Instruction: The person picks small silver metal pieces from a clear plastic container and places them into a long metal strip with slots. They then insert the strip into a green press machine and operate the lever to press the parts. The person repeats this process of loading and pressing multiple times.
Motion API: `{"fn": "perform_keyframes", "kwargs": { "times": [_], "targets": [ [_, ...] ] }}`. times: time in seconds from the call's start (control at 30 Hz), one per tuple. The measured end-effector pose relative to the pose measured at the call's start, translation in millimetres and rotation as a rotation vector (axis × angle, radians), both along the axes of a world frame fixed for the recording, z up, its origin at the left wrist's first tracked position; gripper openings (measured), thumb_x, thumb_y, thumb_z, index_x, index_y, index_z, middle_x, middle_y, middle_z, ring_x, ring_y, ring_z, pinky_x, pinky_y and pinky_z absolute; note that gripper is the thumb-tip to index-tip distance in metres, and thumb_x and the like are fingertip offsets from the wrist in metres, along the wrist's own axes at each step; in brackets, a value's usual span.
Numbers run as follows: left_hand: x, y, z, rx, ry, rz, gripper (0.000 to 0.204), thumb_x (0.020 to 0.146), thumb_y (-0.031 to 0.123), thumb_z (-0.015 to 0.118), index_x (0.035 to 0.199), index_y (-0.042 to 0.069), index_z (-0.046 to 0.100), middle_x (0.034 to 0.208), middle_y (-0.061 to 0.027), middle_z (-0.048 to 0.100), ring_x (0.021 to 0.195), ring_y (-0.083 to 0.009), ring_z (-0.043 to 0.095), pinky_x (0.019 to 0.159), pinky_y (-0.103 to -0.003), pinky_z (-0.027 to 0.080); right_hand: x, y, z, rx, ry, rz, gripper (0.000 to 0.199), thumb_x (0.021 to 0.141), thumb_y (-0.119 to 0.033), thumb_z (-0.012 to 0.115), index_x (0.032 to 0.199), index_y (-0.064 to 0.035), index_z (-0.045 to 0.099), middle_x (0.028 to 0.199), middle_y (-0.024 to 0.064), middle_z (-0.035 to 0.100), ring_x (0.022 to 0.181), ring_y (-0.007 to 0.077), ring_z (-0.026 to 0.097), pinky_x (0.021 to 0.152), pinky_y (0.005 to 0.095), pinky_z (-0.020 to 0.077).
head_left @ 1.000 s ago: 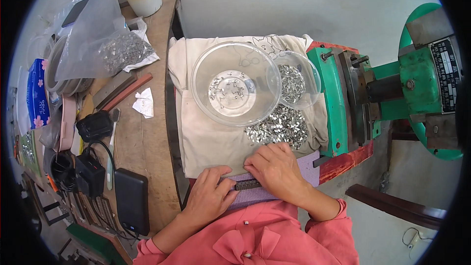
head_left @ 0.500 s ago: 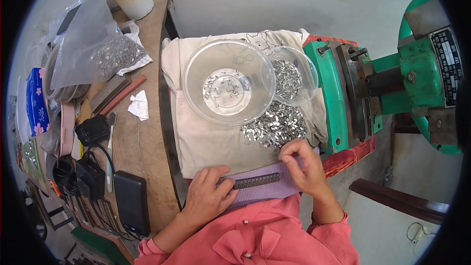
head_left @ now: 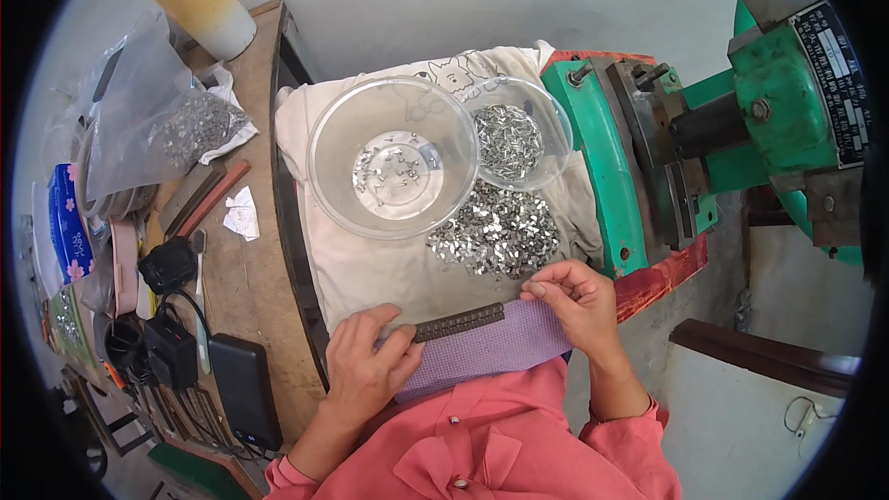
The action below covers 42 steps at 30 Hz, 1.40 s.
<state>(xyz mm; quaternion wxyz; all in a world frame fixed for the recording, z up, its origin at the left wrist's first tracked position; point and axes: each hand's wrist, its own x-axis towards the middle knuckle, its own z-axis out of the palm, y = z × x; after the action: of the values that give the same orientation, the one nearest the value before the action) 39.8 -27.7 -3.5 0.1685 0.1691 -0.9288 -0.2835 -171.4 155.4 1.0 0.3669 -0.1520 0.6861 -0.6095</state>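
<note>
Large tub [head_left: 335, 162]: 1. Small tub [head_left: 557, 143], right of it: 1. Metal heap [head_left: 500, 233], lower right: 1. Dark strip [head_left: 463, 321], below: 1. Hands, below: 2 (left hand [head_left: 364, 366], right hand [head_left: 585, 307]).

Loose pieces [head_left: 495, 233] lie on the cloth [head_left: 361, 270] before the dish [head_left: 556, 143], left of the machine [head_left: 607, 190].

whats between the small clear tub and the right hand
In the head view, a heap of small shiny metal pieces lies on the beige cloth between the small clear tub and the right hand.
</note>
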Motion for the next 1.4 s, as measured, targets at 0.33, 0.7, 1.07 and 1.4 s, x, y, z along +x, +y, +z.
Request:
{"fn": "perform_keyframes", "kwargs": {
  "times": [0.33,0.7,1.07,1.4],
  "targets": [
    [-2.0,2.4,-5.5,0.11,-0.009,0.086,0.031,0.066,0.012,0.084,0.092,0.008,0.069,0.106,-0.0107,0.062,0.088,-0.0281,0.061,0.074,-0.04,0.05,1.6,-19.0,17.6,0.203,0.393,0.312,0.009,0.088,-0.01,0.073,0.093,-0.0026,0.074,0.087,0.0057,0.071,0.079,0.0178,0.067,0.069,0.0307,0.0511],
    [-1.7,3.6,-5.2,0.122,-0.014,0.071,0.03,0.068,0.011,0.083,0.094,0.008,0.069,0.105,-0.0108,0.062,0.092,-0.0296,0.061,0.076,-0.041,0.049,11.8,-41.7,16.2,0.182,0.709,0.48,0.009,0.082,-0.016,0.078,0.086,-0.0091,0.077,0.089,0.0017,0.062,0.088,0.0226,0.055,0.08,0.0352,0.0429],
    [-4.8,2.8,-1.0,0.072,-0.004,0.051,0.032,0.065,0.008,0.085,0.092,0.006,0.068,0.104,-0.0136,0.061,0.089,-0.0306,0.061,0.07,-0.039,0.051,21.1,-49.5,10.9,0.211,0.81,0.487,0.012,0.078,-0.023,0.081,0.085,-0.0126,0.078,0.09,0.0004,0.06,0.094,0.0243,0.052,0.085,0.0381,0.0401],
    [-3.2,4.1,-0.4,0.076,-0.023,0.071,0.028,0.07,0.013,0.082,0.094,0.008,0.068,0.106,-0.0103,0.061,0.089,-0.0295,0.06,0.073,-0.04,0.048,21.3,-50.9,14.4,0.22,0.9,0.498,0.014,0.074,-0.02,0.084,0.084,-0.0122,0.079,0.088,-0.0003,0.061,0.09,0.0231,0.053,0.08,0.0357,0.0413]
  ]
}}
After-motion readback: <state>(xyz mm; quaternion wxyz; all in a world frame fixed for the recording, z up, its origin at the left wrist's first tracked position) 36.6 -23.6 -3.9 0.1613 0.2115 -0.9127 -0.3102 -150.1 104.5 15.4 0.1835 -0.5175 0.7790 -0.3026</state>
